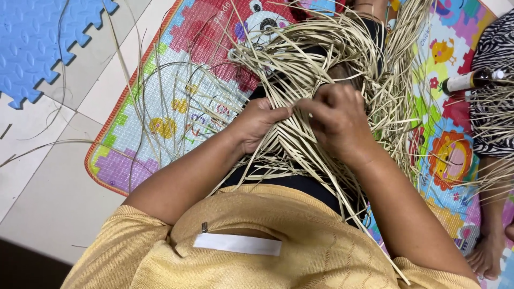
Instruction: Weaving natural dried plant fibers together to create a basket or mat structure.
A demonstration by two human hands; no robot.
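A tangle of pale, flat straw strips (321, 48) lies across my lap and spreads over the mat. Below my hands the strips cross in a woven patch (297, 152). My left hand (257, 124) pinches a few strips at the patch's upper edge. My right hand (337, 120) is closed on strips right beside it, its fingertips meeting those of the left. Both hands rest on the weave, and the strips under the palms are hidden.
A colourful play mat (176, 101) lies under the work. Blue foam tiles (37, 37) sit at the top left on pale floor tiles. At the right, another person's leg and foot (490, 251), zebra-patterned cloth (495, 48) and a small bottle (468, 80).
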